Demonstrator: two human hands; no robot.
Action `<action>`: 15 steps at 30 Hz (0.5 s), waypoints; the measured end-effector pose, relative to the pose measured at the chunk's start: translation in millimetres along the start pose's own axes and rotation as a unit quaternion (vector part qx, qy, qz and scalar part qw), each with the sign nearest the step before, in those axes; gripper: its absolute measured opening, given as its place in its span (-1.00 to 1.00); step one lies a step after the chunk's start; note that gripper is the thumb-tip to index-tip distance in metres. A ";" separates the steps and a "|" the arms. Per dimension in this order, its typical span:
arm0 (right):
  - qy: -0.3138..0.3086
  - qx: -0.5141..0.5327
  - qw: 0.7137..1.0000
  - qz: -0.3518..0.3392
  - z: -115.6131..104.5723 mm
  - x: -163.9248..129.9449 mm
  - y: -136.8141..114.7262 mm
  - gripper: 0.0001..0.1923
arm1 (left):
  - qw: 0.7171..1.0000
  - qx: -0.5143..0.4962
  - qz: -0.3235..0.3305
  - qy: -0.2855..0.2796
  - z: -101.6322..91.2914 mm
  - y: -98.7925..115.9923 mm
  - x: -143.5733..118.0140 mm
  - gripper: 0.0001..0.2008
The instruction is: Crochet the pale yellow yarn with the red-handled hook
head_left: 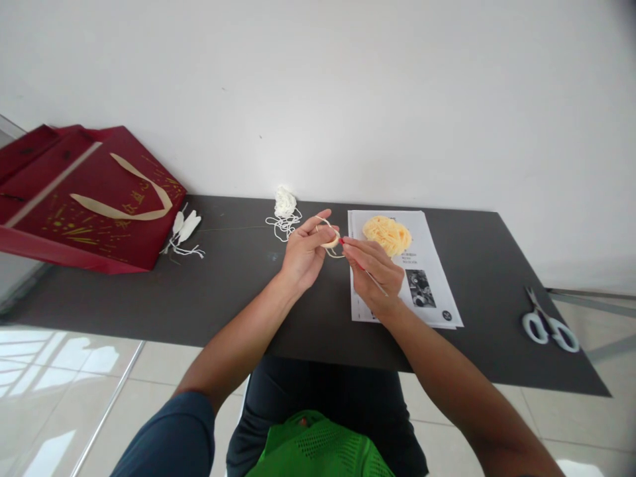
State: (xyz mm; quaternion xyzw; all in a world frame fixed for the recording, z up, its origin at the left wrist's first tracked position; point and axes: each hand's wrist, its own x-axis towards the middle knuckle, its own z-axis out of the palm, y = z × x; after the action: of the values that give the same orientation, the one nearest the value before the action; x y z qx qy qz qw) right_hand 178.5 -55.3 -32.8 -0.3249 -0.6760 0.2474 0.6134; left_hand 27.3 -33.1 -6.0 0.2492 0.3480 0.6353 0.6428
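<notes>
Left hand [301, 255]: fingers pinch a small cream crochet piece [330, 237] above the dark table [238, 291], index finger raised.
Right hand [376, 273]: fingers closed around a thin crochet hook [370, 278], its tip at the piece.
Yellow yarn [387, 234]: heaped on a printed sheet [427, 278], just beyond the right hand.
White yarn [284, 207]: loose clump behind the left hand.
Scissors [549, 324]: far right, well apart.
Red gift bag [84, 199]: lying at far left.

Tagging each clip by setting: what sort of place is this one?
Probably a plain room used as a craft spot: a dark table against a bare white wall, with yellow yarn, scissors and a red gift bag.
</notes>
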 end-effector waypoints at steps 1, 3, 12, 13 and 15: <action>0.009 0.007 1.000 0.007 0.8 0.6 0.4 -0.64 | 1.000 -0.003 -0.003 -0.001 -0.1 0.6 0.3 -0.52; 0.024 0.022 0.999 0.021 2.7 1.6 0.8 -0.68 | 1.000 -0.006 -0.004 -0.004 -0.3 1.3 0.7 -0.52; 0.056 0.136 0.978 0.150 5.7 7.6 2.1 -0.84 | 0.999 -0.022 -0.027 -0.022 -1.6 2.6 2.2 -0.52; 0.066 0.164 0.968 0.176 6.3 9.1 2.6 -0.85 | 0.999 -0.021 -0.030 -0.026 -1.9 2.5 2.4 -0.52; 0.082 0.222 0.947 0.218 7.4 12.5 3.8 -0.87 | 0.999 -0.015 -0.031 -0.034 -2.4 1.8 2.6 -0.51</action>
State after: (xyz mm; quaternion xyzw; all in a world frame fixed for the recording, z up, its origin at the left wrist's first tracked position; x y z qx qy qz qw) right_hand 171.3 -43.0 -28.2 -0.3392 -0.4645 0.4912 0.6542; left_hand 24.1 -30.7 -6.4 0.2502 0.3236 0.6117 0.6772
